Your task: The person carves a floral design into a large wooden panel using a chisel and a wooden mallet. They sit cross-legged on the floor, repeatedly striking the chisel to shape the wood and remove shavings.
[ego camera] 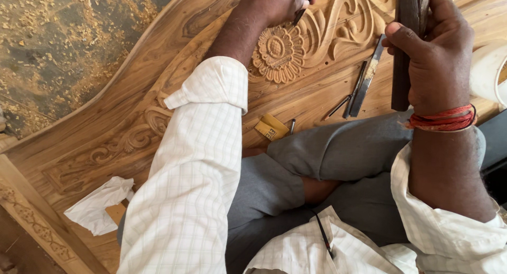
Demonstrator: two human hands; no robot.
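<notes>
I sit cross-legged on a large carved wooden panel [132,99]. My left hand [274,4] is closed around a thin dark chisel [302,11], its tip resting on the carving just above a carved flower rosette [277,51]. My right hand [435,57] is raised and grips a dark wooden mallet stick [405,47] held upright. A red thread band circles that wrist. Scroll carving [348,15] runs between the two hands.
Several loose metal chisels [362,86] lie on the panel near my knee. A small yellow packet [271,127] and a short tool lie beside it. A crumpled white cloth [97,204] rests at lower left. Wood shavings litter the floor [58,36].
</notes>
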